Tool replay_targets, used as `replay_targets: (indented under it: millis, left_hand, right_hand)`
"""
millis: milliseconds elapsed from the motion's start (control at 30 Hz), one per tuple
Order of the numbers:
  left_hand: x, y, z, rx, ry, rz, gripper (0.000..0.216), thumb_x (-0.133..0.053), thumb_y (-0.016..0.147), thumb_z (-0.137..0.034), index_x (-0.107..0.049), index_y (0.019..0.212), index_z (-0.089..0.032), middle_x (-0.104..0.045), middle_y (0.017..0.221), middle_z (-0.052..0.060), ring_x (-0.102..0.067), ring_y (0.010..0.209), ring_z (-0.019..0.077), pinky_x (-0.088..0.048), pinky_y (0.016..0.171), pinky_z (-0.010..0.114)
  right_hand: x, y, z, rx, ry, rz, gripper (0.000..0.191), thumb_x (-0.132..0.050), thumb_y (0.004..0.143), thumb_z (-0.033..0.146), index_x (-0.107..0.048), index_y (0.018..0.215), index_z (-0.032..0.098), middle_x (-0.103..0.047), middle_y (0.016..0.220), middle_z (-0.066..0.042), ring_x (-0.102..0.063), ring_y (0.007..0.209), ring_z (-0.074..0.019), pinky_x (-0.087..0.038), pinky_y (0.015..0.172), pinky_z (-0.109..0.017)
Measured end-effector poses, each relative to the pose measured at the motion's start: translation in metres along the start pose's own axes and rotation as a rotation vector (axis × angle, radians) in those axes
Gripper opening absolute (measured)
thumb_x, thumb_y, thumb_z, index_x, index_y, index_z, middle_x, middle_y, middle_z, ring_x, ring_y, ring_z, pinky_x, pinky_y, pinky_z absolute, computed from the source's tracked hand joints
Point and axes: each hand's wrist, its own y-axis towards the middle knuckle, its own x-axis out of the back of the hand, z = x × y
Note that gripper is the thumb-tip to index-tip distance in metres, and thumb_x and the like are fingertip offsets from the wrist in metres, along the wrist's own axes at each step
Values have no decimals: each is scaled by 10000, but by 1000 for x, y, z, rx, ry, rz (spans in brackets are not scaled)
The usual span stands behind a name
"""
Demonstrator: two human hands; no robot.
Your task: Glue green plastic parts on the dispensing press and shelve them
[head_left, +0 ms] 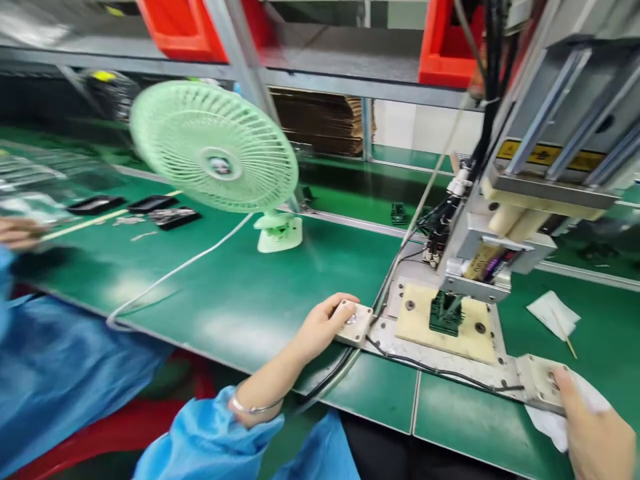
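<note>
My left hand (323,325) is closed around a pale button box (362,328) at the left end of the press base, its thumb on the round button. At the right end, my right hand (603,430) grips a matching button box (536,381), thumb on its button and the other fingers mostly hidden. Between the hands, a dark green plastic part (443,321) sits on a cream fixture plate (415,328). Right above it is the metal head (475,287) of a bench press (550,193); I cannot tell whether the head touches the part.
A pale green fan (215,150) stands on the green bench (225,300). To its left lie black trays (175,219) and a co-worker's hand (20,233). Cables run along the press base. White paper with a thin stick (553,317) lies right. Red bins (185,30) occupy the shelf above.
</note>
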Motion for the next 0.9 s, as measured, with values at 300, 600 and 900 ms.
replay_targets:
  millis: [300, 600, 900]
  left_hand:
    - [5, 3, -6, 42, 83, -4, 568, -634, 738, -686, -688, 992, -181, -720, 837, 47, -604, 705, 204, -478, 628, 263]
    - [5, 1, -11, 68, 107, -4, 578, -627, 737, -705, -697, 994, -192, -734, 885, 31, -602, 750, 204, -471, 656, 243]
    - [2, -4, -18, 133, 70, -4, 596, -649, 742, -699, -677, 1029, -178, -676, 847, 7, -546, 749, 184, -416, 683, 252]
  right_hand:
    - [-6, -20, 22, -52, 217, -14, 589, -738, 588, 668, -743, 798, 118, -732, 767, -121, -681, 818, -328, -516, 647, -352]
    - [-5, -22, 22, -67, 256, 20, 656, -729, 591, 699, -750, 872, 107, -746, 853, -132, -682, 914, -353, -521, 762, -386]
    - [-6, -20, 17, -102, 250, 22, 638, -746, 594, 695, -757, 877, 123, -750, 865, -119, -685, 895, -343, -509, 730, -382]
